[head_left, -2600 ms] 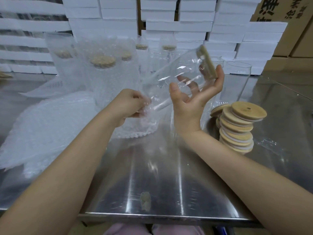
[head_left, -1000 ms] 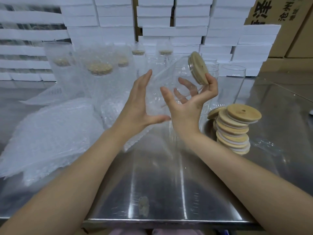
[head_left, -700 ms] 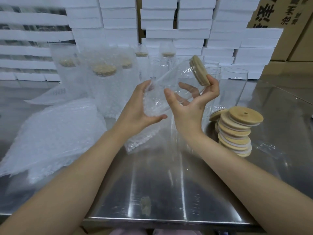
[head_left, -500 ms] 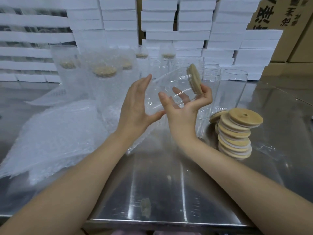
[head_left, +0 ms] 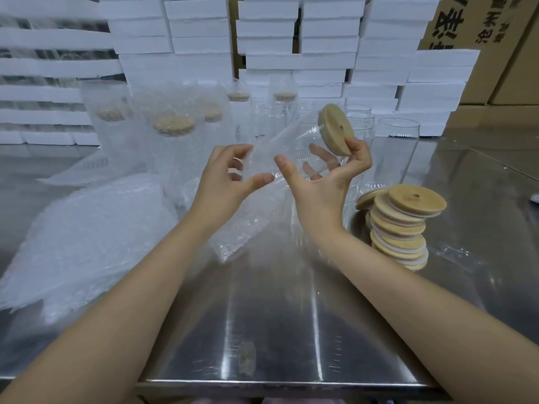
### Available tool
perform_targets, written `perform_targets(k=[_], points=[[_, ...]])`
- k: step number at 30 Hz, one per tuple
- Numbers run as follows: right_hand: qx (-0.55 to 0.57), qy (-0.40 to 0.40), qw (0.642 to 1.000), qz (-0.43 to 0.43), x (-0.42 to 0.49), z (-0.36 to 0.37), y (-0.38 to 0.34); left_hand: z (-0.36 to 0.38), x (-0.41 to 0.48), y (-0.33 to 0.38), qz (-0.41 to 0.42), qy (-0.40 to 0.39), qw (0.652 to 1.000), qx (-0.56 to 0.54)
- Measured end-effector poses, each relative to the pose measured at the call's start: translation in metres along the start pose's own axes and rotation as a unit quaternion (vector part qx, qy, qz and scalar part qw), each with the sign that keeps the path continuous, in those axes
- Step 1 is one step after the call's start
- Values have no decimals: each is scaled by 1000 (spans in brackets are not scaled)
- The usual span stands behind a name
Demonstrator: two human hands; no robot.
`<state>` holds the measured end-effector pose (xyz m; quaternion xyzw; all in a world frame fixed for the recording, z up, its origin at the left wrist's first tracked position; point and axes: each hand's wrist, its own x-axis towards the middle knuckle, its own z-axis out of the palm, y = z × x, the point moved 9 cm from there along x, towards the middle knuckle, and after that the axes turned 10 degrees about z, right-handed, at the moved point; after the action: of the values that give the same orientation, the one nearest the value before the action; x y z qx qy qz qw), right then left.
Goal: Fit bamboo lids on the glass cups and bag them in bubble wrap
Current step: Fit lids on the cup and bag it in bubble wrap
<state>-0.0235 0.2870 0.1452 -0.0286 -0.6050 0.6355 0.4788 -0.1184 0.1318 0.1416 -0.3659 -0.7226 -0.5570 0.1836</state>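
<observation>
Glass cup [head_left: 291, 142], lid [head_left: 334, 128] fitted, lies tilted in the curled right hand [head_left: 323, 185], lid toward 1 o'clock. The left hand [head_left: 224, 182] hovers half-curled at its base; I cannot tell whether it pinches the bubble bag [head_left: 248, 228]. Spread the bag mouth wide, then feed the cup in base-first.

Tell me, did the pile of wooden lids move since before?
No. The pile of lids sits right in front of the same empty glass cup on the metal table, just as before.
</observation>
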Motion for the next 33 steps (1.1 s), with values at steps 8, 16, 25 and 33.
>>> perform_targets(k=[8, 16, 25, 33], points=[[-2, 42, 999, -5, 6, -11, -2, -7, 2, -18, -89, 41, 992, -79], [-35, 12, 999, -32, 0, -1, -1, 7, -7, -30, -183, 22, 966, -184], [-9, 31, 999, -10, 8, -10, 6, 3, -4, -21, -151, 57, 963, -216], [10, 21, 999, -35, 5, -7, -1, 18, -10, -29, -216, -21, 947, -237]])
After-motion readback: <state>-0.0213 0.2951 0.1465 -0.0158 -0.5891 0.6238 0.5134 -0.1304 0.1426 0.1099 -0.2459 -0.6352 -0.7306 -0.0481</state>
